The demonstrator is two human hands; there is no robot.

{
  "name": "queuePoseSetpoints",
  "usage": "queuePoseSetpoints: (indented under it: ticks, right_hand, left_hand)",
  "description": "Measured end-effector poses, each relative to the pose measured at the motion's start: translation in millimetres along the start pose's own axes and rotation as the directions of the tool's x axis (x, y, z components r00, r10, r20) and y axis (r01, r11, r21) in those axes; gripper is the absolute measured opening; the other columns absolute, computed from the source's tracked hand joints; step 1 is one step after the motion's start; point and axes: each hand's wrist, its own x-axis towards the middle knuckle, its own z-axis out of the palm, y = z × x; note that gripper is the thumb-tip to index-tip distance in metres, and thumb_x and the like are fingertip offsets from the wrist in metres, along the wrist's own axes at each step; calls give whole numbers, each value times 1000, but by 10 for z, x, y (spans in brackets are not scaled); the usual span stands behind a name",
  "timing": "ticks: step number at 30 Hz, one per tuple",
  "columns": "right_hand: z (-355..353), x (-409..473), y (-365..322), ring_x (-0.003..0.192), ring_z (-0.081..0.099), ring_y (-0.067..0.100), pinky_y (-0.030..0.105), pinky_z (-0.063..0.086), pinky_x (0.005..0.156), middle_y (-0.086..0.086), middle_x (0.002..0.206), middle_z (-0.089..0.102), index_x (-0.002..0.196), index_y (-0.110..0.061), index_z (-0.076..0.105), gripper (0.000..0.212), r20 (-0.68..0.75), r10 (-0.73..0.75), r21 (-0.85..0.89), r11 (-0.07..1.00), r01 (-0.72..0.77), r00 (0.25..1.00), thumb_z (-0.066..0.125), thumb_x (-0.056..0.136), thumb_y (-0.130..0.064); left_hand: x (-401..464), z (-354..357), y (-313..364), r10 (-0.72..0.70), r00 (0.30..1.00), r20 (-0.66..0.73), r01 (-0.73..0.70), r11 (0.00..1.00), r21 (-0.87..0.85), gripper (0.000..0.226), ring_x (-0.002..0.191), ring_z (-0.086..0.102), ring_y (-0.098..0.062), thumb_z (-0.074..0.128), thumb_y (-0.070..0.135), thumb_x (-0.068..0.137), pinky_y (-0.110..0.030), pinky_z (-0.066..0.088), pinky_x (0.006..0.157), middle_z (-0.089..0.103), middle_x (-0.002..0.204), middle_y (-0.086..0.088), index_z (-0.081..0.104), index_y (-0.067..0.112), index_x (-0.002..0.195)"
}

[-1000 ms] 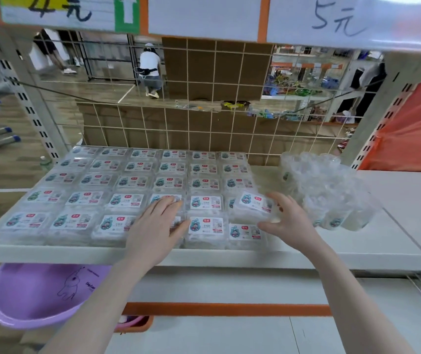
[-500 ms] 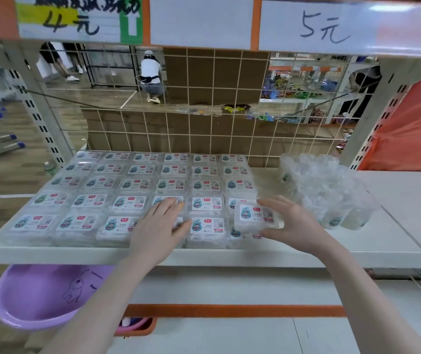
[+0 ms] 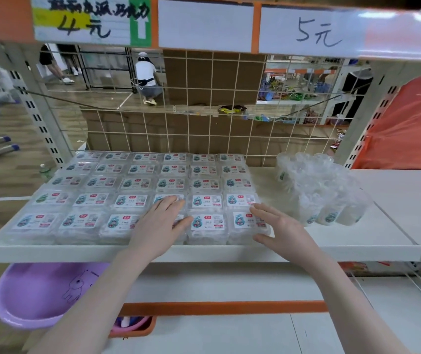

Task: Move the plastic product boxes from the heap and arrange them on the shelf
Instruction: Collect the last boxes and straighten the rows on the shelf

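Squaring-up step: left hand lies flat on the front boxes on the shelf, right hand relaxed, cupping the end box; next, fetch from the heap.

The left hand lies flat on the boxes arranged on the shelf. Just right of it, the right hand cups the front corner box; the heap sits farther right.

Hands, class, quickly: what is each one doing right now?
Left hand: open, flat on the boxes.
Right hand: open, fingers against the corner box.
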Motion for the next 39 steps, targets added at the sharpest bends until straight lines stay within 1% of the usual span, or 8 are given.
queuePoseSetpoints:
  ticks: [8, 15, 20, 23, 28, 31, 35, 39]
  right_hand:
    - [44, -82, -44, 119, 52, 23, 30, 43, 90, 0, 140, 47, 130, -17, 55, 49, -72, -74, -123, 990, 65, 995, 69, 83, -24]
    - [59, -141, -49, 120, 55, 24, 32, 44, 95, 4, 131, 56, 125, -14, 61, 48, -84, -112, -123, 987, 101, 990, 74, 79, -24]
    - [-30, 10, -151, 106, 63, 27, 37, 50, 87, 9, 123, 62, 120, -6, 63, 46, -121, -222, -151, 967, 204, 967, 76, 78, -21]
    - [0, 152, -347, 106, 63, 30, 41, 51, 87, 11, 120, 63, 119, -4, 63, 44, -138, -251, -164, 960, 228, 958, 74, 79, -19]
    - [205, 367, -865, 108, 61, 29, 38, 49, 90, 8, 122, 63, 121, -7, 62, 41, -129, -241, -168, 961, 218, 962, 69, 84, -25]
    - [397, 462, -1220, 120, 53, 26, 36, 42, 99, 4, 133, 56, 130, -11, 55, 45, -116, -210, -168, 967, 189, 971, 58, 91, -32]
    - [677, 541, -1731, 125, 48, 24, 33, 36, 103, 3, 139, 49, 135, -14, 49, 46, -126, -171, -169, 974, 149, 977, 52, 94, -33]
    - [935, 599, -2204, 134, 36, 16, 26, 24, 109, -5, 148, 38, 142, -22, 38, 50, -67, -154, -207, 969, 137, 986, 42, 96, -42]
  left_hand:
    - [-56, -48, -36, 4, 1000, -5, -4, 1000, -17, 57, 139, 24, -12, 34, 52, 95, -31, 29, 107, 26, 153, 7, 32, 24, 145]
    - [-119, -51, -54, -27, 999, -31, 27, 1000, -8, 54, 139, 23, -11, 35, 50, 95, -33, 30, 107, 25, 153, 10, 32, 27, 144]
    - [-189, -171, -179, -94, 993, -65, 93, 996, -15, 55, 139, 23, -12, 37, 49, 95, -35, 29, 110, 27, 152, 7, 34, 25, 144]
    - [-306, -276, -325, -121, 989, -84, 121, 993, -9, 53, 140, 24, -12, 40, 46, 96, -33, 27, 109, 28, 152, 7, 35, 24, 144]
    - [-485, -536, -742, -124, 983, -137, 129, 991, 23, 52, 140, 26, -15, 45, 42, 95, -30, 25, 108, 33, 150, 3, 40, 19, 142]
    - [-618, -723, -1104, -121, 980, -158, 118, 993, -29, 51, 139, 30, -18, 50, 40, 95, -36, 28, 111, 36, 149, -1, 44, 15, 140]
    - [-794, -939, -1746, -58, 988, -141, 60, 998, 16, 48, 142, 24, -17, 48, 26, 97, -25, 13, 114, 32, 151, -4, 40, 10, 141]
    - [-944, -1103, -2258, -19, 989, -148, 19, 1000, 1, 46, 142, 26, -21, 51, 20, 96, -23, 12, 113, 35, 149, -8, 42, 8, 140]
